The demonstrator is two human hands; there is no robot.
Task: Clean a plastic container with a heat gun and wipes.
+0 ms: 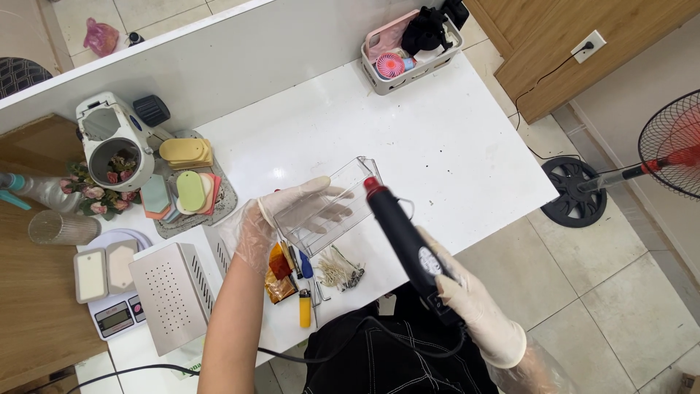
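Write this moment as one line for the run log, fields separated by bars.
left hand: holds clear plastic box | right hand: grips black heat tool, red tip at box | below: white table

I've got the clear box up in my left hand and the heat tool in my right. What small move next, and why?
Probably ease the heat tool in so its red tip points into the clear box. The left hand holds the box tilted above the table, and the tip sits right at its rim.

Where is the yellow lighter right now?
The yellow lighter lies on the white table, near its front edge, below the left hand, just right of the orange wrappers.
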